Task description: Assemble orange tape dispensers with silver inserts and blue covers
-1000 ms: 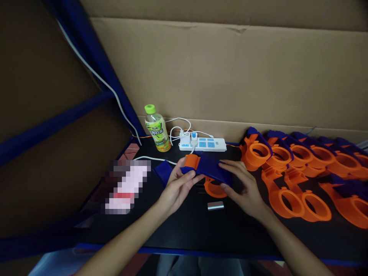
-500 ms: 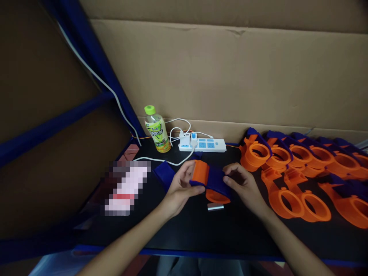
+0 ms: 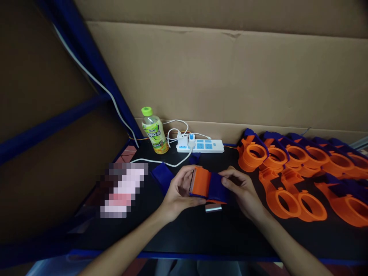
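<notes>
Between my hands, above the black tabletop, is an orange and blue tape dispenser [image 3: 201, 182] with a dark serrated edge on its left end. My left hand [image 3: 178, 193] grips that end, thumb along the near side and fingers behind. On the blue right part, my right hand [image 3: 240, 188] holds on with thumb and fingers; some fingertips are hidden behind it. Only a sliver of the dispenser's orange underside shows. A small flat metallic strip [image 3: 213, 207] lies on the table just below it. Blue pieces [image 3: 162, 176] lie behind my left hand.
Several orange and blue dispensers [image 3: 253, 153] stand in rows on the right, with orange frames [image 3: 284, 203] in front. A white power strip [image 3: 201, 145] with cables and a green-capped bottle [image 3: 155, 134] stand by the cardboard wall [image 3: 186, 76]. A blurred-out item [image 3: 126, 191] lies left.
The dispenser has turned in my hands: its serrated edge now shows, and less of the orange underside is visible. My right thumb has shifted up onto the blue part. The view has moved slightly.
</notes>
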### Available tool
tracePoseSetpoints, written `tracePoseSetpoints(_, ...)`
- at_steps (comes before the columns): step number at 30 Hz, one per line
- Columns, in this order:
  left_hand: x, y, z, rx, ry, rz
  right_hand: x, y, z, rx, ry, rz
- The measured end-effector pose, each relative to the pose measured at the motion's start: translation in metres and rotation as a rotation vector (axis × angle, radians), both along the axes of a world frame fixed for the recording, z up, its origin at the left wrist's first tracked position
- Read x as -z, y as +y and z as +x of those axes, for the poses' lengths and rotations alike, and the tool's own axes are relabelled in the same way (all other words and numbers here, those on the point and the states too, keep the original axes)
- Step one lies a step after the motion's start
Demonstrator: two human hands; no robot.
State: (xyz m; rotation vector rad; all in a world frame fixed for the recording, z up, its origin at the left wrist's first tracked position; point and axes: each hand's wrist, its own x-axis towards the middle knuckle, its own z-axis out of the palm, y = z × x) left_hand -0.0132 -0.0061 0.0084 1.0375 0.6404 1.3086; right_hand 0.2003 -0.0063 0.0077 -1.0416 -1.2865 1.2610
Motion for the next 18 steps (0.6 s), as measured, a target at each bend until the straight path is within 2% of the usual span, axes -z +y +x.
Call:
tracePoseSetpoints(9,0.0076,0.0037,-0.0048,0.113,0.036,0.227,-0.0011,-0.0062,-0.0002,0.024,0.040,-0.002)
tracePoseSetpoints(18,0.0044,0.0008,-0.0033,0.096,0.075,0.307,-0.0020,-0.0084,-0.0006,0.027,0.023,-0.006)
